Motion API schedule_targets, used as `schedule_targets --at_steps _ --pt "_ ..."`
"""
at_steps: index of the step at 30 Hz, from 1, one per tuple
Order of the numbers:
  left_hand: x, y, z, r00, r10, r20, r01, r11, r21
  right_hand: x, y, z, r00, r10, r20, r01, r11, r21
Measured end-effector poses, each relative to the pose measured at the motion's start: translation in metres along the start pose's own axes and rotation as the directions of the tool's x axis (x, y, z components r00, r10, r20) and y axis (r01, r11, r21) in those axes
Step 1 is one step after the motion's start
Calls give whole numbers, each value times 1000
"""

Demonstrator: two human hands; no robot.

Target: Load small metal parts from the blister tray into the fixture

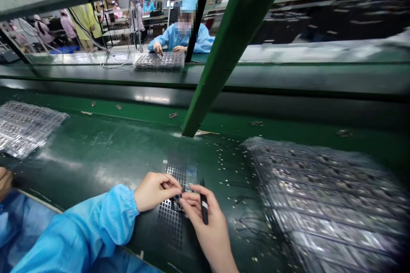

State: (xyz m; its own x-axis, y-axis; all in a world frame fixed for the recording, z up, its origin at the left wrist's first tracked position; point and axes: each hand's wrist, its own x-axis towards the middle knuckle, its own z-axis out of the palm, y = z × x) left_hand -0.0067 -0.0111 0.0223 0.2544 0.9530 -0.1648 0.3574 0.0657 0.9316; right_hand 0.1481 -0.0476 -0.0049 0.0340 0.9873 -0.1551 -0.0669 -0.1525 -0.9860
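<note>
My left hand (156,190), in a blue sleeve, has its thumb and fingers pinched together. A thin dark wire (156,168) sticks out near its fingers; whether the pinch holds that wire or a small part is hidden. Close by, my right hand (208,226) is closed with black tweezers (204,208) tucked between its fingers, tips pointing away from me. Its thumb and fingertips almost meet the left fingertips over a small dark part (175,204). Beneath both hands a black strip with a grid of square openings (171,224) lies on the green bench.
Stacked clear trays (323,204) of small parts stand at right, more trays (28,126) at left. Loose thin wires (250,222) lie beside the right stack. A green post (221,68) slants upward ahead. Across the line a person (182,36) works over trays; another person's hand (4,183) is at left.
</note>
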Motion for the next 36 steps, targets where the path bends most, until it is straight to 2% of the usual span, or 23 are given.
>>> schedule_targets --at_steps 12,17,22,36 --pt "0 -2 -2 999 48 19 -48 999 24 -2 -2 0 997 -26 78 22 999 42" --pt "-1 -2 -1 998 60 24 -61 998 31 -1 0 0 996 7 91 -15 996 90" --pt "-2 0 -1 997 68 31 -69 997 24 -1 -2 0 996 39 76 -49 991 123" --pt "-2 1 -2 991 118 61 -119 993 13 -1 0 -1 998 29 61 -38 988 149"
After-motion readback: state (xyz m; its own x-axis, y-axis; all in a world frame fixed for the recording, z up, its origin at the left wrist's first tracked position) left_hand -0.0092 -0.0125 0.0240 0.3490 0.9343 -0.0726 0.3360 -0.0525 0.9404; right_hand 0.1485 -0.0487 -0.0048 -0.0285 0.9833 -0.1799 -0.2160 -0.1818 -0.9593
